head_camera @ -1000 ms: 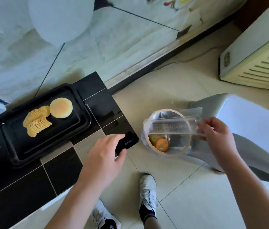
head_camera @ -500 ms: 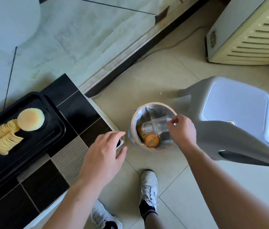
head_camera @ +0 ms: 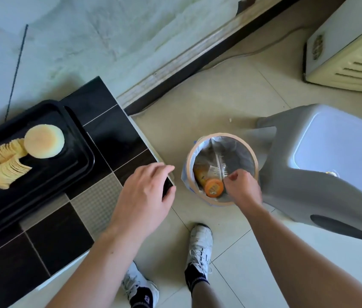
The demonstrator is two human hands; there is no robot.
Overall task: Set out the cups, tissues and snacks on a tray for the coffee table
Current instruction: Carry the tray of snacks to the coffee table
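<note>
A black tray (head_camera: pixel 82 138) sits on the black-tiled coffee table (head_camera: pixel 60 238) at the left. On it lie a fan of potato chips (head_camera: pixel 4 167) and a round pale cake (head_camera: pixel 44 141). My left hand (head_camera: pixel 144 196) rests palm down on the table's corner, fingers apart, holding nothing. My right hand (head_camera: pixel 242 187) reaches into a small waste bin (head_camera: pixel 254 161) on the floor. Its fingers pinch the end of a clear plastic snack sleeve (head_camera: pixel 220 162), which stands inside the bin. No cups or tissues are in view.
An orange-capped container (head_camera: pixel 213 187) lies in the lined bin. A grey plastic stool (head_camera: pixel 331 156) stands right beside the bin. A cream appliance (head_camera: pixel 353 52) is at the far right, by the wall. My feet in white shoes (head_camera: pixel 200 245) stand just below the bin.
My right hand has lowered the clear plastic sleeve from above the bin down into it. The left hand stays on the table corner. The view has shifted right.
</note>
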